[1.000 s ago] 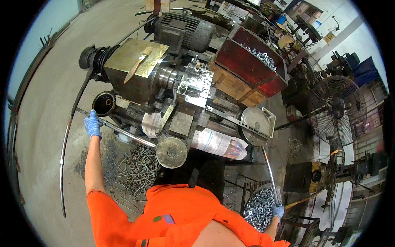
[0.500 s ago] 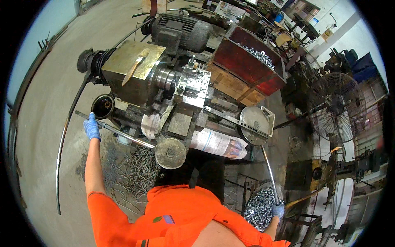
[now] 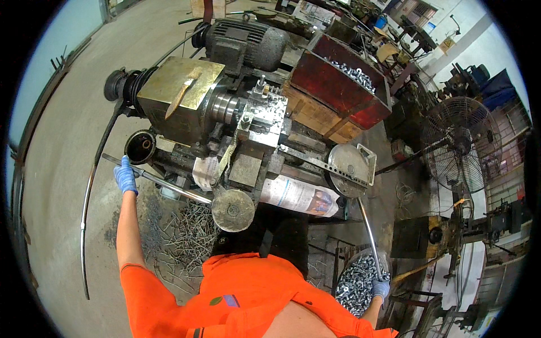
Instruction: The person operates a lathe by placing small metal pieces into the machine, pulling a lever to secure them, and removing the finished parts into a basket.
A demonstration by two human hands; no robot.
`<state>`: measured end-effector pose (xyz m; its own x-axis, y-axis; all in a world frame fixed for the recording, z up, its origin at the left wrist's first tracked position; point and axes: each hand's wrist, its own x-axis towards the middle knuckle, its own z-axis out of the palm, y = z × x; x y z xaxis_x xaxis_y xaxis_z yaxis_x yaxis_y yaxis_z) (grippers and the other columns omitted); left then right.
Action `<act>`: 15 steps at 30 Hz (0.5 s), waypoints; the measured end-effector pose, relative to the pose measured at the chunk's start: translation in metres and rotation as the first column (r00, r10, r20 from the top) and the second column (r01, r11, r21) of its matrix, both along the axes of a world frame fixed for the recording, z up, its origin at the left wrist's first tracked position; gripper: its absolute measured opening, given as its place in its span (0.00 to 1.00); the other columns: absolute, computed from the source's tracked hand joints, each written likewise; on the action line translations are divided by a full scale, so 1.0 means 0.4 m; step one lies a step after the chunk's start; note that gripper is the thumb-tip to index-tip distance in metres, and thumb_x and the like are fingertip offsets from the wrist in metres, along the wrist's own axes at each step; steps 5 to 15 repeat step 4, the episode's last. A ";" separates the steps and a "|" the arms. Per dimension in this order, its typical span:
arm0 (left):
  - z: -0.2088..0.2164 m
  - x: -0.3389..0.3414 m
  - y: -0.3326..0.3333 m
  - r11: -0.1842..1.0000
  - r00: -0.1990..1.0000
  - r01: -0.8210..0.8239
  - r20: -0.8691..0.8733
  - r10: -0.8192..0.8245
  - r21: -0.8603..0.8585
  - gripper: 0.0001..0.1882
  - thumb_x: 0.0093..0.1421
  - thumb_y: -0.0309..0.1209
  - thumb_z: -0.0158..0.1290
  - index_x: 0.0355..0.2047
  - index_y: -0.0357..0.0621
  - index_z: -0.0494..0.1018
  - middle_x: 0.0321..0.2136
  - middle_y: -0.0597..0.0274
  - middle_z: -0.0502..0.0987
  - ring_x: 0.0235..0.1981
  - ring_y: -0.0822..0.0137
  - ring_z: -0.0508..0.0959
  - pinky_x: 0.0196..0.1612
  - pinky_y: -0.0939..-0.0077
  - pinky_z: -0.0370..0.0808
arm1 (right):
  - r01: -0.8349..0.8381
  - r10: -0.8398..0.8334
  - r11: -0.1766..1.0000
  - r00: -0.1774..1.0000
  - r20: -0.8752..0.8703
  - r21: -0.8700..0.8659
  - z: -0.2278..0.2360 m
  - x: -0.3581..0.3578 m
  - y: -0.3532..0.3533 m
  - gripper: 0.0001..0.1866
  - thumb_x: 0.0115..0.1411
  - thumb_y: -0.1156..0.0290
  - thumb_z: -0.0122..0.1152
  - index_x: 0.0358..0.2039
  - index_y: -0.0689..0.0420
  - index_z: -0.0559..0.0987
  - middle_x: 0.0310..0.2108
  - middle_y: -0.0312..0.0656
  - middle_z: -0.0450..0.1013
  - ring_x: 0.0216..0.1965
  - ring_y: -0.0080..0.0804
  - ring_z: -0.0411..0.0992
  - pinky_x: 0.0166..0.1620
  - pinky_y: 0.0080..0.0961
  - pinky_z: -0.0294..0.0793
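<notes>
My left hand (image 3: 125,176), in a blue glove, is closed around the left end of a long steel lever (image 3: 174,187). That lever runs to a round grey hub (image 3: 233,210) at the front of a lathe-like machine (image 3: 260,121). At the lower right my right hand (image 3: 381,288), also gloved in blue, grips the lower end of a second steel lever (image 3: 369,231). This one leads up to a round metal disc (image 3: 348,169) with a perforated bar (image 3: 315,162) across it. Beside and below the right hand, a bin holds many small shiny metal parts (image 3: 355,287).
A brush (image 3: 179,98) lies on the machine's brass-coloured cover (image 3: 163,76). Behind stand a motor (image 3: 248,44) and a red box (image 3: 332,84) of metal parts. A caged fan (image 3: 462,143) is at the right. Scrap rods (image 3: 189,234) litter the floor; a cable (image 3: 84,219) hangs left.
Both hands keep their grips, and the levers look the same. The lower end of the cable at the left has shifted slightly to the right.
</notes>
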<state>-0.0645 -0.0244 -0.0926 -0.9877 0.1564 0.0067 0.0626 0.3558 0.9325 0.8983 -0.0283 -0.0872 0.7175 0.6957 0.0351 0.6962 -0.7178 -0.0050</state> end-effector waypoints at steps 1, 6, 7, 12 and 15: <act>-0.002 -0.003 -0.001 1.000 1.000 -0.003 0.004 0.003 0.000 0.24 0.58 0.47 0.49 0.17 0.36 0.69 0.10 0.58 0.71 0.11 0.64 0.72 0.18 0.70 0.70 | 0.000 0.000 1.000 1.000 -0.019 0.000 0.002 0.000 -0.001 0.21 0.37 0.59 0.65 0.31 0.59 0.80 0.33 0.55 0.75 0.39 0.48 0.74 0.45 0.35 0.71; -0.004 -0.007 -0.001 1.000 1.000 0.000 0.014 0.001 -0.017 0.24 0.58 0.47 0.48 0.18 0.36 0.70 0.10 0.57 0.72 0.11 0.64 0.73 0.17 0.70 0.70 | 0.035 -0.037 0.997 0.999 -0.028 -0.072 0.018 -0.017 0.003 0.22 0.37 0.60 0.64 0.34 0.58 0.79 0.35 0.55 0.75 0.39 0.48 0.74 0.45 0.35 0.71; -0.004 -0.007 -0.001 1.000 1.000 0.000 0.014 0.001 -0.017 0.24 0.58 0.47 0.48 0.18 0.36 0.70 0.10 0.57 0.72 0.11 0.64 0.73 0.17 0.70 0.70 | 0.035 -0.037 0.997 0.999 -0.028 -0.072 0.018 -0.017 0.003 0.22 0.37 0.60 0.64 0.34 0.58 0.79 0.35 0.55 0.75 0.39 0.48 0.74 0.45 0.35 0.71; -0.004 -0.007 -0.001 1.000 1.000 0.000 0.014 0.001 -0.017 0.24 0.58 0.47 0.48 0.18 0.36 0.70 0.10 0.57 0.72 0.11 0.64 0.73 0.17 0.70 0.70 | 0.035 -0.037 0.997 0.999 -0.028 -0.072 0.018 -0.017 0.003 0.22 0.37 0.60 0.64 0.34 0.58 0.79 0.35 0.55 0.75 0.39 0.48 0.74 0.45 0.35 0.71; -0.004 -0.007 -0.001 1.000 1.000 0.000 0.014 0.001 -0.017 0.24 0.58 0.47 0.48 0.18 0.36 0.70 0.10 0.57 0.72 0.11 0.64 0.73 0.17 0.70 0.70 | 0.035 -0.037 0.997 0.999 -0.028 -0.072 0.018 -0.017 0.003 0.22 0.37 0.60 0.64 0.34 0.58 0.79 0.35 0.55 0.75 0.39 0.48 0.74 0.45 0.35 0.71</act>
